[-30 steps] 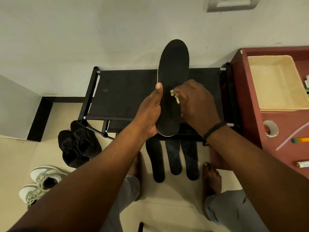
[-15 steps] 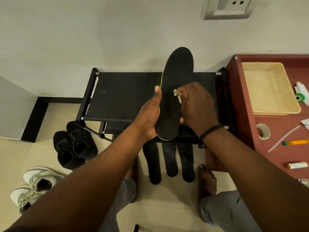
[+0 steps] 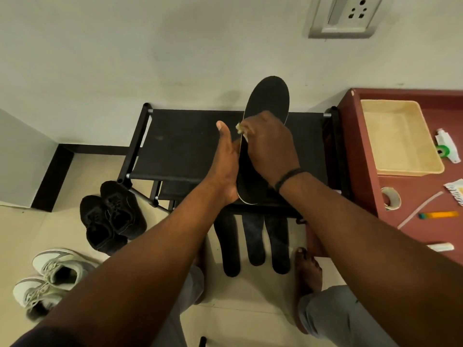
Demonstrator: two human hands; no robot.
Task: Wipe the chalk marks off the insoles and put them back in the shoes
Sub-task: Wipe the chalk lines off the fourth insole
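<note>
The right hand (image 3: 269, 144), its fingers pinching a small pale wiping wad (image 3: 241, 128), is sliding further up the long black foam insole (image 3: 269, 98) that the left hand (image 3: 226, 159) is gripping upright above the black fabric shoe rack (image 3: 185, 144), so wiping is progressing toewards.

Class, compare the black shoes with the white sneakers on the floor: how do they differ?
The black shoes are dark all over; the white sneakers are pale with grey panels. The black shoes sit nearer the rack; the white sneakers lie nearer the person. Both are pairs lying side by side on the floor, with no hand on them.
</note>
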